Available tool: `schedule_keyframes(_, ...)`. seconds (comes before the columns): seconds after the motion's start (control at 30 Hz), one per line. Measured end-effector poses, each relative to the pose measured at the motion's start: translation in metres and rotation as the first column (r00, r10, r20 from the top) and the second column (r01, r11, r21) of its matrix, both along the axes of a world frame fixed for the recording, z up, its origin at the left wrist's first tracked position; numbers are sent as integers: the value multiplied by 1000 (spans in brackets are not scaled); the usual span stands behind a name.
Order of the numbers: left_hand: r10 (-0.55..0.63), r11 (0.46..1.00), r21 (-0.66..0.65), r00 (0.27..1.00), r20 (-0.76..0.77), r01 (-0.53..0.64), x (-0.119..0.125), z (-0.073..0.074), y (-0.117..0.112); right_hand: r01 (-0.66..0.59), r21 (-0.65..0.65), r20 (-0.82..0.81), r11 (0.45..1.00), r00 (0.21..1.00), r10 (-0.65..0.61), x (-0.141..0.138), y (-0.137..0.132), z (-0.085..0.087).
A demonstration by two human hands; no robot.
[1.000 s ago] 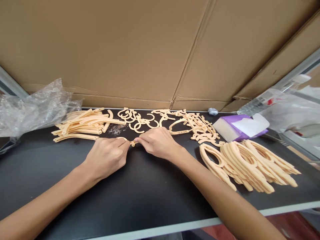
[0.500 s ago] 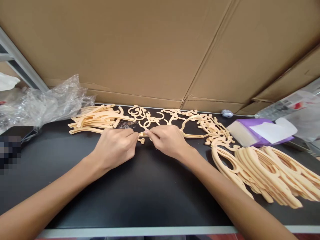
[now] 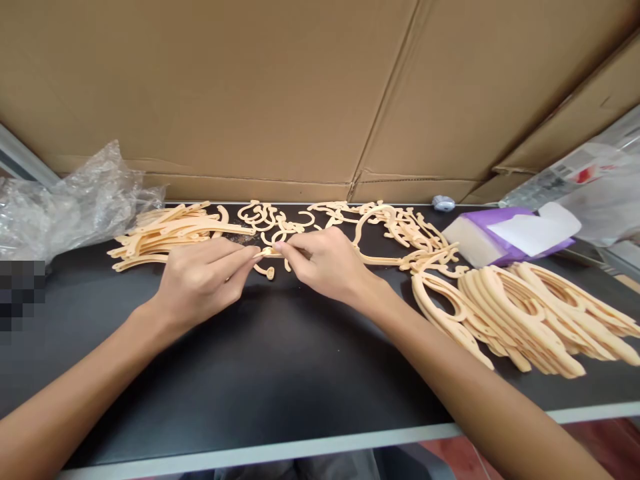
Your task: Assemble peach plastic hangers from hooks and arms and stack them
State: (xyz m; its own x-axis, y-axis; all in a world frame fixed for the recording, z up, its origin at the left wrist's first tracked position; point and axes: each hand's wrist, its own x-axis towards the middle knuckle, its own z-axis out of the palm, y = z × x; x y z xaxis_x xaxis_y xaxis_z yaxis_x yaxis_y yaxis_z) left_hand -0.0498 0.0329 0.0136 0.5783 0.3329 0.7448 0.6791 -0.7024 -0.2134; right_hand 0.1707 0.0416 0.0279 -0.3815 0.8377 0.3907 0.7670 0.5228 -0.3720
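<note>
Both my hands are closed near each other above the table, pinching a beige plastic hanger part (image 3: 383, 261). My left hand (image 3: 203, 273) grips its left end, and my right hand (image 3: 330, 263) holds it close by, thumb and fingertips together. To the right of my right hand, a bar and a curved loop of the part stick out. Most of the joint between my fingertips is covered. Just below the fingertips lies a small hanger hook (image 3: 270, 273). Behind my hands are loose curved hooks (image 3: 260, 215). Straight hanger arms (image 3: 165, 233) are piled beyond my left hand.
Stacked hangers (image 3: 520, 320) lie at the right, beside my right forearm. Behind them sits a purple tissue pack (image 3: 515, 233). Clear plastic wrap (image 3: 85, 207) is heaped at the left. A cardboard wall (image 3: 225, 100) closes off the back of the black table (image 3: 280, 387).
The view has shifted a little, so everything sits further left in it. My hands keep the same pinch, with the left fingers slightly more stretched along the part.
</note>
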Motion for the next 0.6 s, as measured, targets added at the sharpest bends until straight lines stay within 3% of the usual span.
schedule_keyframes(0.1, -36, 999, -18, 998, 49, 37, 1, 2, 1, -7, 0, -12, 1000, 1000, 7, 1, -1, 2)
schedule_keyframes(0.27, -6, 960, -275, 984, 180, 56, 5, 4, 1, 20, 28, 60, 999, 998, -21, -1, -1, 1)
schedule_keyframes(0.33, -19, 972, -230, 990, 139, 51, 3, 4, 1, 29, 36, 71, 999, 997, -31, -2, -2, 0)
schedule_keyframes(0.47, -84, 996, -5, 996, -2, 84, -5, 1, 5, 11, 41, 38, 999, 999, -13, -4, -2, 0)
schedule_keyframes(0.6, -104, 995, -14, 995, -12, 104, -6, -1, 7, 9, 115, 50, 993, 999, -15, -3, 1, -6)
